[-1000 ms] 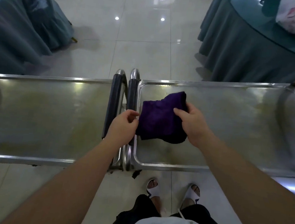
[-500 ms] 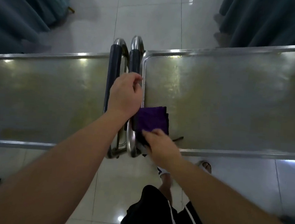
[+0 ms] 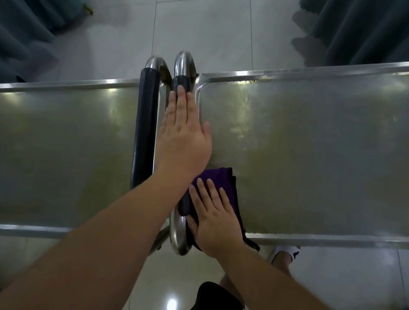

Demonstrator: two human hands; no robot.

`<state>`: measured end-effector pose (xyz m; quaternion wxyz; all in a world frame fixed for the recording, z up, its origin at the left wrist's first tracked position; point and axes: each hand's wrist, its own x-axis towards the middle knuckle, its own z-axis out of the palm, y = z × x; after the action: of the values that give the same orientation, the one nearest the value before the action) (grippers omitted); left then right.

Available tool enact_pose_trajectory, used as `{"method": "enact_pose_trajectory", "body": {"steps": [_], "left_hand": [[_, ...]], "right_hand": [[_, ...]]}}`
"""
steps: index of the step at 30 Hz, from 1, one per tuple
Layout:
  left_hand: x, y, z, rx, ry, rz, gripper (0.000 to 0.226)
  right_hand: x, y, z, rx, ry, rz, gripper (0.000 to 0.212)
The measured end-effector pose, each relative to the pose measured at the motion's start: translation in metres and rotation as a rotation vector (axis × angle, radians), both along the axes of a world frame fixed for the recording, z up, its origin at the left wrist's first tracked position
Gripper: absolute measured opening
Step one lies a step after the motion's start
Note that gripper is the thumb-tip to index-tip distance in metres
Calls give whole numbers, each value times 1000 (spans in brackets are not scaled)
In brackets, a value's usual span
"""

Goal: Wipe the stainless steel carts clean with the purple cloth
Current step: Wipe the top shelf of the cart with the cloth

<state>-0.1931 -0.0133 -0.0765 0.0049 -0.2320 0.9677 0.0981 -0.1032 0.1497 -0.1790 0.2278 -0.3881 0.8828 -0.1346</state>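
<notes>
Folded purple cloth [image 3: 223, 184] is pressed flat by spread right hand [image 3: 213, 225] at right steel cart's [image 3: 321, 151] near-left corner; open left hand [image 3: 184, 136] is laid along its handle, farther off.

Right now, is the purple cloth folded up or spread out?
Folded: the purple cloth shows stacked layers at its edge under the right hand.

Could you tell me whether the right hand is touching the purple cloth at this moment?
Touching. The head view shows the right hand lying flat on the purple cloth, fingers straight, pressing it onto the near left corner of the right cart.
</notes>
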Motion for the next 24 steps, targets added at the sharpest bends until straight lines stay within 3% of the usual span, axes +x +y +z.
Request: {"method": "enact_pose_trajectory", "body": {"steps": [7, 10, 12, 18, 24], "left_hand": [[4, 7, 9, -15, -61, -6, 69], [-1, 17, 17, -27, -85, 52, 68], [-7, 20, 21, -3, -104, 85, 80], [2, 6, 11, -25, -48, -13, 71], [0, 7, 10, -48, -44, -18, 69]], "right_hand": [[-38, -47, -9, 4, 95, -64, 76], [-84, -81, -6, -19, 127, -162, 88], [-117, -96, -9, 1, 155, -141, 84], [-212, -142, -10, 21, 184, -129, 73], [-226, -144, -1, 21, 147, -147, 78]]}}
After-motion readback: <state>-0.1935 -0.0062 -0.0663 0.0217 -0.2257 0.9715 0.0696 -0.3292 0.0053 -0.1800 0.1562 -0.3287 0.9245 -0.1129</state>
